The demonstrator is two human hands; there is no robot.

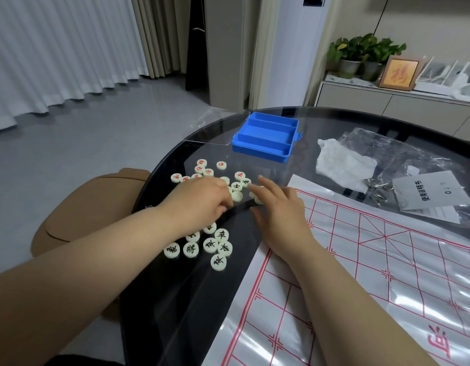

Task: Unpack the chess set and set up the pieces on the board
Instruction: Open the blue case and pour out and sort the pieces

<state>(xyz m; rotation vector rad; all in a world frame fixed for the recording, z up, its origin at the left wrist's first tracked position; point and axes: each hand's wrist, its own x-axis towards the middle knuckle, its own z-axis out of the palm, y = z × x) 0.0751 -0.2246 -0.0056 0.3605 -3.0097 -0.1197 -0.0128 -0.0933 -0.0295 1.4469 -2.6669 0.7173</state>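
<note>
Dark glass table [175, 313] is filling most of my feed, with pale curtains [57, 62] hanging behind it.

I am watching the left hand [202, 199] hovering low over the middle of the scattered pieces [210, 244]. Its fingers are curling down toward the glass. The knuckles are hiding the tips, so I cannot tell whether they are pinching a disc or only raking. The right hand [278, 210] is lying flat just beside it. Its fingers [268, 188] are straight and slightly apart, resting on a few discs at the pile's right edge and clamping nothing.

The pieces are sitting in two loose groups on bare glass. Red-lettered ones are lying beyond the hands, and black-lettered ones are lying nearer me, by the left forearm. None is on the board [360, 260] yet, so I am judging the sorting as barely begun.

That red-lined sheet is lying to the right of both hands, and its left edge is passing under the right wrist. Its long side seems to be running away from me. Every disc is going to have to travel rightward, and the right hand is the nearer one for that.

Beyond the pile, the blue box [268, 138] is standing empty with its clear lid [210, 128] folded open to the left. A crumpled tissue [339, 162], a plastic bag [374, 143], some metal rings [374, 191] and a leaflet [429, 194] are lying further right.
</note>
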